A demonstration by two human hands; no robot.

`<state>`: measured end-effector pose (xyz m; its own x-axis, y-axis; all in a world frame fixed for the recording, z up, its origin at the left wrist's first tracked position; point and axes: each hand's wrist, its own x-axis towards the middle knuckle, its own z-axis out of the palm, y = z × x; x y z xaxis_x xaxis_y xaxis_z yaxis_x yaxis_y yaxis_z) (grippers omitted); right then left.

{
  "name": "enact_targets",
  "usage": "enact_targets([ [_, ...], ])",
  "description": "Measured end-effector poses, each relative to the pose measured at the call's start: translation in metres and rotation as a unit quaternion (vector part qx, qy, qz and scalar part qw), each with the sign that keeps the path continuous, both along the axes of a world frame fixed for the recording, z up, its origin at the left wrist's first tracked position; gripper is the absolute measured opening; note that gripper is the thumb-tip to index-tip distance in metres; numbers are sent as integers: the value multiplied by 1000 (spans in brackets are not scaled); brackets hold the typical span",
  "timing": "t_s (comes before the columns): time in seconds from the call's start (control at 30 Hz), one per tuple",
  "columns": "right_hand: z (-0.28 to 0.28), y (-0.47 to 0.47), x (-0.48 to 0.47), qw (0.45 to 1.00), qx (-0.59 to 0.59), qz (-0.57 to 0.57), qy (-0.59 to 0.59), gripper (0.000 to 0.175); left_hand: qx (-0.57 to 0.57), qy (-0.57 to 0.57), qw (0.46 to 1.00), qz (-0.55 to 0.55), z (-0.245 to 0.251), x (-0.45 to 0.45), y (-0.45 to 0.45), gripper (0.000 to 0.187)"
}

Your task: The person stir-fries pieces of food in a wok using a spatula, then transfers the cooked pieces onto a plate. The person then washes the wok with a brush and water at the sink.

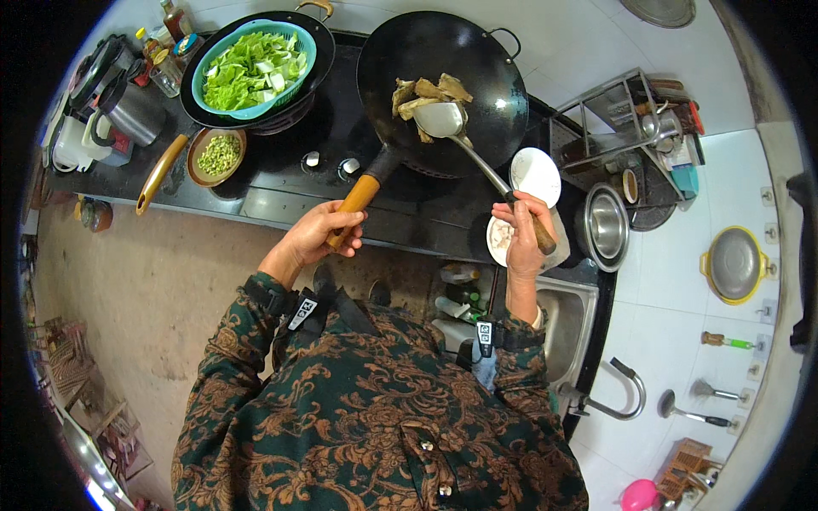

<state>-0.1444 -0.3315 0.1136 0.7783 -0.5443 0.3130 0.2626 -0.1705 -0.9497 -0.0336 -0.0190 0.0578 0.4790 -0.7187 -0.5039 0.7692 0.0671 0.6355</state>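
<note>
My left hand [329,231] is closed around the wooden handle [359,199] of a black wok [383,57] on the stove. In my right hand [527,233] is the dark wooden grip of a metal wok spatula [439,119]. The spatula's blade rests in the wok against several browned, flat pieces of food [425,92]. Two white plates lie near my right hand: one [535,175] just beyond it, the other [497,239] partly behind it, with pale bits on it.
A teal basket of chopped leafy greens [255,70] sits in a second wok at the left. Near it are a bowl of chopped green pieces [219,153], a kettle [131,108] and bottles. Steel bowls [604,227], a rack [601,128] and a sink [565,326] are at the right.
</note>
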Motion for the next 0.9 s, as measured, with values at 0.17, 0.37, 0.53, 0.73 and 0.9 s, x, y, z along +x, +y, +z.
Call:
enact_targets([
  [0.17, 4, -1, -6, 998, 48, -32, -22, 16, 6, -4, 1000, -4, 1, 1, 1, 27],
  [0.37, 23, -2, -18, 998, -59, -33, 2, 13, 5, -8, 1000, -3, 0, 0, 1, 27],
  [0.53, 38, 11, -25, 990, -139, 37, -3, 7, -1, -4, 1000, -3, -1, 0, 1, 27],
  [0.73, 46, 14, -19, 955, -291, 58, 24, 5, -4, -9, 1000, 5, -1, -1, 1, 27],
  [0.9, 55, 4, -12, 913, -399, 75, 27, 8, 0, -12, 1000, 0, -2, 0, 2, 28],
])
